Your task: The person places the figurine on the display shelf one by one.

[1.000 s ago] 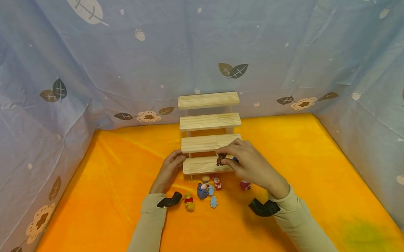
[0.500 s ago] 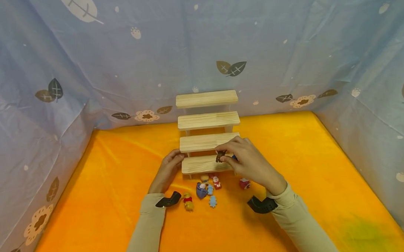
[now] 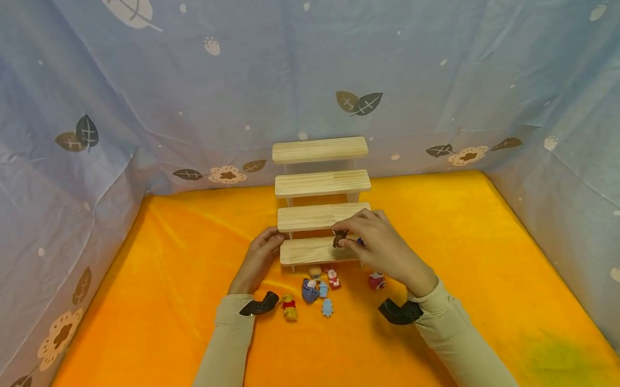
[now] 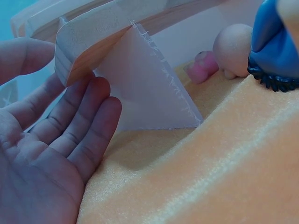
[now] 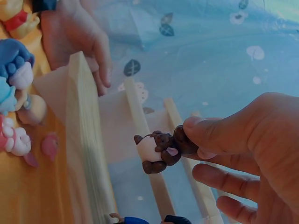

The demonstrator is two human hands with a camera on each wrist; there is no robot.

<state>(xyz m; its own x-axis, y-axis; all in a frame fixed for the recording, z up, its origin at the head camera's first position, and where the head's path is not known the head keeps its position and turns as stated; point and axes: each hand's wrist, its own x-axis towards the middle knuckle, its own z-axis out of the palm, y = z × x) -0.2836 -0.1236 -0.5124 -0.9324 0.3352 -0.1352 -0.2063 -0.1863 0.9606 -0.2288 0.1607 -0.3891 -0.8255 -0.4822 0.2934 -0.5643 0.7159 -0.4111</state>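
Note:
My right hand (image 3: 378, 248) pinches a small dark brown animal figurine (image 5: 161, 148) with a pale belly between thumb and fingertips. The figurine hangs over the right part of the lowest board (image 3: 307, 251) of a stepped wooden rack; other fingers are loosely bent. At the left end of that board is my left hand (image 3: 258, 261), its thumb and relaxed fingers touching the board end (image 4: 70, 46), some fingertips under it. A blue toy piece (image 3: 360, 241) shows on the lowest board, partly hidden behind my right hand.
In front of the rack lie several figurines: a yellow bear (image 3: 289, 308), a dark blue one (image 3: 309, 291), a light blue one (image 3: 327, 307), a red-and-white one (image 3: 333, 279) and a pink one (image 3: 377, 280). Patterned blue cloth (image 3: 306, 74) stands behind the orange cover (image 3: 444, 211).
Hardly anything differs: the head view shifts slightly. My right hand keeps its pinch on the brown figurine over the lowest board, and my left hand stays at the rack's left end.

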